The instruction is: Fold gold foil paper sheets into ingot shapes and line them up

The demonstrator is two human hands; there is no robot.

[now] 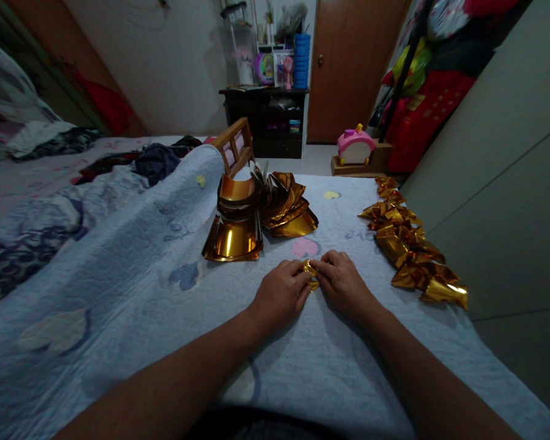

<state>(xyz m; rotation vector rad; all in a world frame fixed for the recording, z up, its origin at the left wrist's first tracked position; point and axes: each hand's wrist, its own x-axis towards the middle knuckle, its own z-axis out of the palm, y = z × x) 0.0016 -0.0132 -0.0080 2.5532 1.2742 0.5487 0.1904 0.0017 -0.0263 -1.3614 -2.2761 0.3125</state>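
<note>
A small piece of gold foil paper (310, 267) lies between my hands, low over the quilted bed cover (201, 342). My left hand (282, 291) grips it from the left with bent fingers. From the other side, my right hand (341, 280) pinches the same piece. Most of the foil is hidden by my fingers. Beyond my hands sits a stack of curved gold foil sheets (236, 238), with more fanned gold sheets (296, 220) beside it. To the right runs a row of folded gold foil pieces (406, 244), pinched in places.
A wooden frame-like object (235, 145) stands at the far bed edge. Crumpled dark clothes (158, 162) lie to the left. A pale cabinet (508, 201) borders the bed on the right. Past the bed are a dark shelf (266, 116) and a pink toy (355, 146).
</note>
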